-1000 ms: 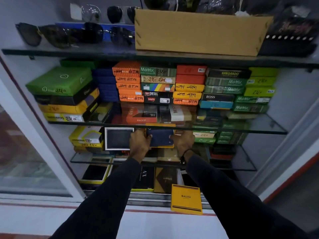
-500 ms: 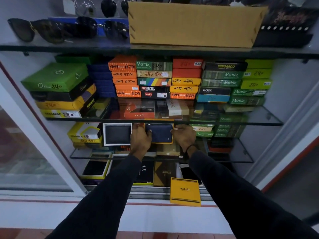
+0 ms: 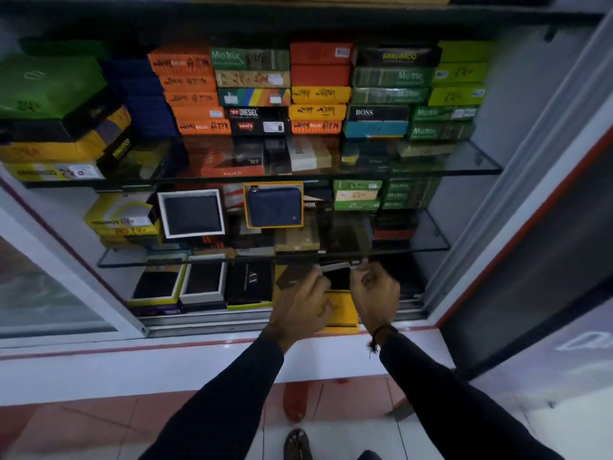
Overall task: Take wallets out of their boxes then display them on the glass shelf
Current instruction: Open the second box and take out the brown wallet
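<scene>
A blue zip wallet in its yellow-rimmed box [image 3: 273, 206] stands upright on the middle glass shelf [image 3: 438, 242], with neither hand touching it. To its left stands a black wallet in a white-rimmed box [image 3: 192, 214]. Both my hands are down at the bottom shelf. My left hand [image 3: 300, 305] and my right hand [image 3: 374, 293] curl their fingers on the two side edges of a white-rimmed box with a dark wallet [image 3: 337, 276]. A yellow lid [image 3: 343, 310] lies just below it, partly hidden by my hands.
Stacks of closed wallet boxes [image 3: 255, 91] fill the upper glass shelf [image 3: 481, 164]. Open boxes with dark wallets [image 3: 202, 282] line the bottom row at the left. A sliding glass door [image 3: 49, 293] stands at the left and the cabinet frame [image 3: 517, 227] at the right.
Both hands let go of the blue wallet box on the middle shelf and dropped to the bottom shelf onto the white-rimmed box. The camera tilted downward.
</scene>
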### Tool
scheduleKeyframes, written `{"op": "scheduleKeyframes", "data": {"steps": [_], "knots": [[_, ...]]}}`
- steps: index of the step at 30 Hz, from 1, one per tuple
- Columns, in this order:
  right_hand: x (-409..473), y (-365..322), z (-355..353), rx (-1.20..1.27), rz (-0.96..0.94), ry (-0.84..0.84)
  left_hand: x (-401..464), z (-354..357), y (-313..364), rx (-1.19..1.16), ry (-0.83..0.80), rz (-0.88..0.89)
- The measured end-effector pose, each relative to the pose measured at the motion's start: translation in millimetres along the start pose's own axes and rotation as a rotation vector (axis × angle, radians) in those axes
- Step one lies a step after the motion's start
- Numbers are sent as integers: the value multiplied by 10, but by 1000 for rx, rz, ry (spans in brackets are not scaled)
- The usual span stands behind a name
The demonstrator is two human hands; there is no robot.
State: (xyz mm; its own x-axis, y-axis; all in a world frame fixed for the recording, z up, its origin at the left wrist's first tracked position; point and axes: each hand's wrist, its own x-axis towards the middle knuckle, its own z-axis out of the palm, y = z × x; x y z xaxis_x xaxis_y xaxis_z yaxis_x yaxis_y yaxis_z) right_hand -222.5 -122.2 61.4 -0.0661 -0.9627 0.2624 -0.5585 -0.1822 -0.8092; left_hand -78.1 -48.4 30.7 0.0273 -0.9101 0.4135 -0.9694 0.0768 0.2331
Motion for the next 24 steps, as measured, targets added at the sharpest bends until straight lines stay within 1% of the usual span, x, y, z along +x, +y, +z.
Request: {"op": "scheduleKeyframes", "data": {"steps": [1, 2, 4, 6, 9, 12, 14, 16, 19, 21, 24], "knots": [[-76, 145, -28, -32, 43, -42, -33, 102, 58, 10, -131, 20], [-128, 278, -35, -80, 103, -123, -43, 183, 102, 13, -257, 4], [-155, 496, -19, -132, 244, -326, -4, 322, 172, 5, -436, -58], [-146, 584, 16, -11, 436, -441, 92, 438, 221, 34, -550, -76], [-100, 617, 58, 158, 677, -529, 244, 553, 297, 100, -664, -80], [-21, 659, 62, 241, 794, -617, 361, 649, 350, 130, -690, -103], [6, 677, 64, 248, 815, -669, 408, 659, 360, 117, -674, -106], [18, 684, 79, 273, 820, -666, 440, 634, 340, 71, -672, -105], [33, 731, 130, 219, 752, -666, 433, 530, 208, -30, -643, -143], [27, 760, 166, 129, 700, -673, 425, 417, 87, -136, -603, -209], [-13, 768, 220, -16, 627, -543, 362, 186, -187, -291, -560, -266]]}}
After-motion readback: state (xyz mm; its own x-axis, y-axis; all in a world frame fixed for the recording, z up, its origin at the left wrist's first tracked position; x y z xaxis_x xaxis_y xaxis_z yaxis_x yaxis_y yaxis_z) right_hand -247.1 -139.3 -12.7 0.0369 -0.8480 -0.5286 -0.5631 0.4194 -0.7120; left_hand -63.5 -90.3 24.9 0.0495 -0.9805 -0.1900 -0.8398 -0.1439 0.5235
